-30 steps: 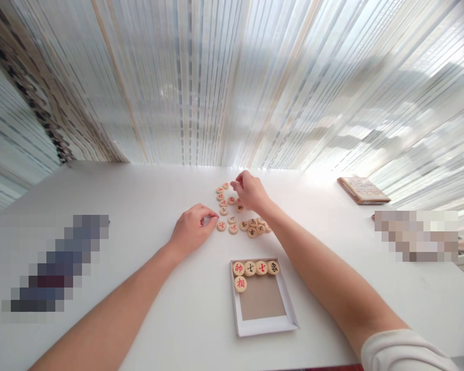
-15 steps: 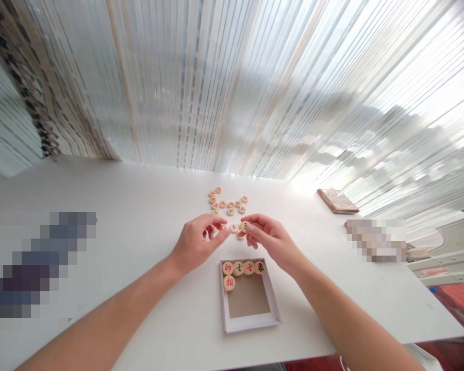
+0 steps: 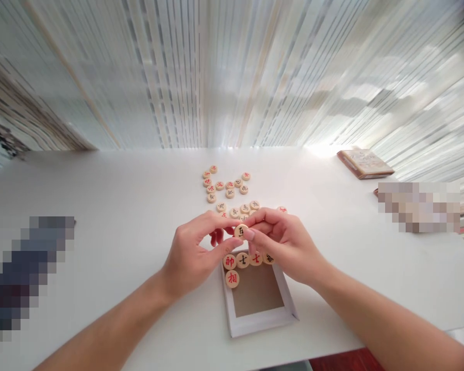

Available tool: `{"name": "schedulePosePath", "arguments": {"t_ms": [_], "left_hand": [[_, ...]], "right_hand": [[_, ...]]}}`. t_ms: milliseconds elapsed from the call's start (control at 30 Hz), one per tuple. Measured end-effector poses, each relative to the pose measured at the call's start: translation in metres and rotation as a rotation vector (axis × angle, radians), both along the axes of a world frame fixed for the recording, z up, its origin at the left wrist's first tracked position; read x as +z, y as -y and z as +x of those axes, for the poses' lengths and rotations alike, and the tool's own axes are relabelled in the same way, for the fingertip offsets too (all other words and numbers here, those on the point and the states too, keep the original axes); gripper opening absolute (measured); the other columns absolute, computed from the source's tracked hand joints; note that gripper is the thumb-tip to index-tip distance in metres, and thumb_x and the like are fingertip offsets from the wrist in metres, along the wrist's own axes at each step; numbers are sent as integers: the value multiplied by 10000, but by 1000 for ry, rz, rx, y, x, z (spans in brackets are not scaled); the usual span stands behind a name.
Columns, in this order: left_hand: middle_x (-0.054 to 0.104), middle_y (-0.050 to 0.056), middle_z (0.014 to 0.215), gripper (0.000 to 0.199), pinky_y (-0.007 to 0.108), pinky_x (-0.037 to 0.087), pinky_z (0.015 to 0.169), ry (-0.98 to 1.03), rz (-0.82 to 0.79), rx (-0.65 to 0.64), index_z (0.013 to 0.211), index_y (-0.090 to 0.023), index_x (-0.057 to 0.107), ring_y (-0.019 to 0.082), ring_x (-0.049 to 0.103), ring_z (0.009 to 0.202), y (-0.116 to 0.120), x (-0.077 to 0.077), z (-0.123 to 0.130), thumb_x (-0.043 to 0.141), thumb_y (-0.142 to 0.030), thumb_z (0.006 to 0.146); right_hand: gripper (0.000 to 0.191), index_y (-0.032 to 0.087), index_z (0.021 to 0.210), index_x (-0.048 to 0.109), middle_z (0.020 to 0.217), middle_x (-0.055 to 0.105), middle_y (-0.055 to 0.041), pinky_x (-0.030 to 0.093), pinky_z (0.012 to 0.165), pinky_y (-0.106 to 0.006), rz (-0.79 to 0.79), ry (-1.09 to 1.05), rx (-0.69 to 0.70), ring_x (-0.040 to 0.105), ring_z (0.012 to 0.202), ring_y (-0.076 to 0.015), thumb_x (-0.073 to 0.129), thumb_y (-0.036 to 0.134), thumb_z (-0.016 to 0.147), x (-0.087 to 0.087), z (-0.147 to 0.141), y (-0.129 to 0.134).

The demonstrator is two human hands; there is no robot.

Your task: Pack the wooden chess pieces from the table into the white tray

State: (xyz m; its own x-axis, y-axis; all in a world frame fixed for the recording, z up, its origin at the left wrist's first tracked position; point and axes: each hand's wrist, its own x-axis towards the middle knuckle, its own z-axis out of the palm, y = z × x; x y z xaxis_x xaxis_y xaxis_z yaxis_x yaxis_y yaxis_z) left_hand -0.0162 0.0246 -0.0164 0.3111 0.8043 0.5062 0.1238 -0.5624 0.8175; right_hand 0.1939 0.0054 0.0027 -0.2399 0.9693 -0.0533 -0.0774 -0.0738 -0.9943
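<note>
Between my hands is a round wooden xiangqi piece [image 3: 240, 232] with a black character, held above the far edge of an open white box [image 3: 261, 325]. My right hand [image 3: 284, 241] pinches it from the right, thumb on its face. From the left, my left hand [image 3: 195, 247] closes thumb and index finger on its rim. Inside the box, a row of pieces lines the far side, including a red-marked piece [image 3: 229, 262] and a black-marked piece [image 3: 243, 260]. A red-marked piece [image 3: 232, 279] lies below the row's left end. My right hand partly covers the row's right end.
Several loose xiangqi pieces [image 3: 220, 185] lie scattered on the white table [image 3: 131, 206] beyond my hands. A flat box [image 3: 365, 163] sits at the back right, near a blurred-out item [image 3: 419, 206]. Another blurred-out item [image 3: 31, 273] is at the left. A striped curtain [image 3: 224, 77] hangs behind.
My right hand has brought the piece nearer, toward the box's far edge. My left hand has come in from apart and closed on the piece. The view has shifted slightly.
</note>
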Motion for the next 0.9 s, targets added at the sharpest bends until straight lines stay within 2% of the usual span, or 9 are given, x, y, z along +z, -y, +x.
{"name": "schedulePosePath", "arguments": {"t_ms": [167,333,467,633,733,900], "left_hand": [[797,24,908,244,287,567,623,-60,86,-19,1143,-271,826,155,667,722,3,3,2,815,-131,943],[785,30,886,231,329,575,620,-42,4,-32,1124,-298,828,174,655,690,5,4,4,783,-153,950],[802,37,921,249,348,597,640,-7,-43,-31,1175,-317,822,181,672,707,8,3,4,768,-183,972],[804,43,916,201,342,635,668,42,-110,-27,1180,-299,830,192,720,765,8,1,3,794,-253,988],[817,47,926,186,333,646,687,64,-120,-14,1150,-288,848,192,737,777,7,2,3,835,-336,971],[825,33,850,232,323,627,642,86,-51,2,1087,-312,873,183,729,707,6,4,3,839,-485,937]], "right_hand": [[359,198,809,743,587,692,1,496,476,-245,-64,-31,-21,628,519,-141,973,473,798,5,-1,2],[414,208,756,744,608,704,-12,519,439,-265,-83,-18,-43,637,501,-154,988,541,744,7,-1,1],[395,205,802,777,586,704,-8,523,456,-265,-94,-57,19,663,509,-162,971,547,769,9,1,-1],[346,192,925,837,607,728,-14,526,471,-260,-139,-124,69,679,520,-159,982,471,783,9,4,-2],[323,190,985,856,636,748,-12,543,490,-244,-174,-178,97,692,539,-151,1010,364,761,7,5,-2],[319,194,931,861,691,789,-16,574,516,-214,-255,-231,125,713,551,-134,1052,218,677,7,4,0]]}}
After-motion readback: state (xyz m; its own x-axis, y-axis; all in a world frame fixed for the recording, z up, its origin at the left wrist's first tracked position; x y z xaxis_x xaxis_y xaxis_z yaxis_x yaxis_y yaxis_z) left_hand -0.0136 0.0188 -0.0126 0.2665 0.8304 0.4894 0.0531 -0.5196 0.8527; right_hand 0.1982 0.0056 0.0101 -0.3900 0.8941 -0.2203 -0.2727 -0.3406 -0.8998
